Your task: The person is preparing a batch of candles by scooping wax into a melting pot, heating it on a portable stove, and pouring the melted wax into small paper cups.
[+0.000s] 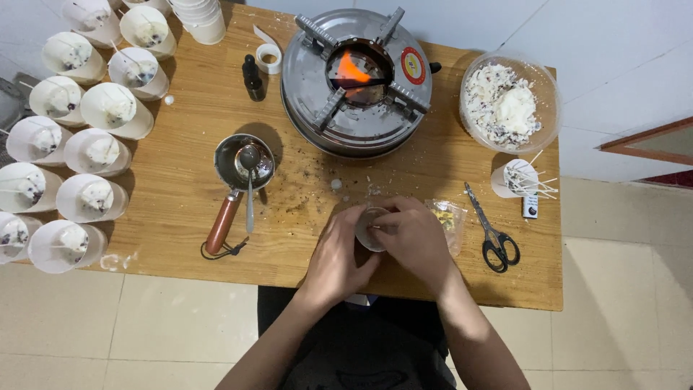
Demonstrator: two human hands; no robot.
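Near the wooden bench's (180, 209) front edge, both hands, left (338, 254) and right (415, 242), clasp a small white paper cup (369, 227); many filled white cups (86, 155) crowd the left edge, this one apparently unfilled.

A round red-and-yellow label (413, 66) sits on the stove's steel top (303, 79).

Head view: one camera, top-down.
We look straight down from above our own hands (375, 245) onto the wooden table (180, 209), held at middling range; the far edge with the stove (357, 79) lies at the top, our lap and the tiled floor (108, 325) at the bottom.
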